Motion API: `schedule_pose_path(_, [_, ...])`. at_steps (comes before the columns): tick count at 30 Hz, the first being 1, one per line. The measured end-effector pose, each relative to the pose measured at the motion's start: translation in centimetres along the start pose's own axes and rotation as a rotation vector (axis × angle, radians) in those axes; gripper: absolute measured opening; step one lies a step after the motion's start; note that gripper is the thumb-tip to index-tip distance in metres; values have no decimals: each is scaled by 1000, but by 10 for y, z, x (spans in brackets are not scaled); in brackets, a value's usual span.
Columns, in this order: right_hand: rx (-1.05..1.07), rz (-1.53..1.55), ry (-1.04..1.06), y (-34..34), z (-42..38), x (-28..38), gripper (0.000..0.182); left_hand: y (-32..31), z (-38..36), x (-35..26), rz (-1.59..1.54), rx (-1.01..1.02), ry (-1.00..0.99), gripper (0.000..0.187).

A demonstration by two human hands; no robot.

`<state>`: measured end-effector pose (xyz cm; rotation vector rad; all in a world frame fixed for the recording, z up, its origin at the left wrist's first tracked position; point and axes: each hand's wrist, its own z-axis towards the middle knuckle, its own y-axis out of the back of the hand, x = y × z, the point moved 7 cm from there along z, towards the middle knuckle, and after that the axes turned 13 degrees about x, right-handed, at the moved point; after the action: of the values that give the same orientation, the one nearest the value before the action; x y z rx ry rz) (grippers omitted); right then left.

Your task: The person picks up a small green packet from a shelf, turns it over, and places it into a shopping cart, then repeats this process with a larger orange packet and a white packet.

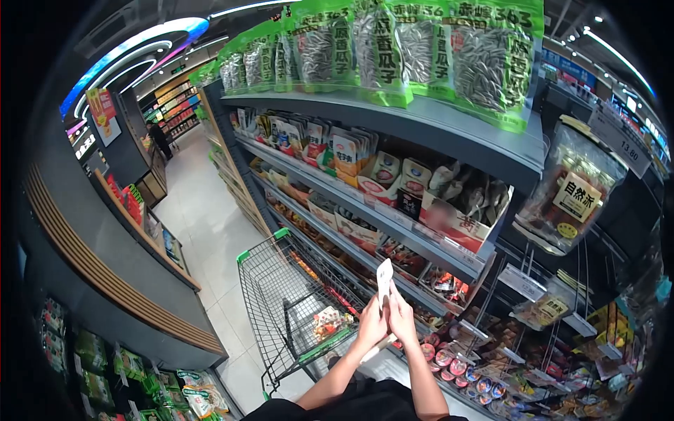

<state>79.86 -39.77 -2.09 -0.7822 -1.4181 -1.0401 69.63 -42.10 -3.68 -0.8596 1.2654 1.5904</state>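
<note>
Both my hands are together in front of me at the lower middle of the head view. My left hand (372,324) and my right hand (401,319) are closed on a small whitish packet (384,274), seen nearly edge-on and pointing up. Its print is too small to read from here. Just left of my hands stands a black wire shopping cart (263,295) with green trim. A colourful patterned package (328,323) lies inside it. Beyond my hands, shelf boxes hold small snack packets, including orange-and-white ones (347,163) and a red-and-white box (456,228).
Green seed bags (491,63) line the top shelf. A clear snack bag (570,189) hangs at the right, above more hooked goods. Round tubs (456,367) sit low right. A tiled aisle (193,189) runs back left beside a curved counter (91,266); a person (160,139) stands far off.
</note>
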Motion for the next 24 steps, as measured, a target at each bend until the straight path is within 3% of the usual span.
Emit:
schedule_pose_path(2, [-119,-87,235,2,5,-18,41,4,0,-1,12,-58,-68,33])
schedule_pose_path(5, [-126,-87,226,10,6,-18,40,2,-2,10,-128,-7,-21,24])
schedule_pose_path(8, [-129,164,182,13,2,-12,43,0,-2,29,-427,-13,12,20])
schedule_pose_path(11, [-123,192,181,14,4,-23,41,-1,-4,52,-695,75,146,19])
schedule_pose_path(16, [-8,199,131,8,7,-29,30,-1,-6,40,-929,138,134,23])
schedule_pose_path(24, [-57,379,80,6,-6,-2,31,4,-7,23,-868,118,106,48])
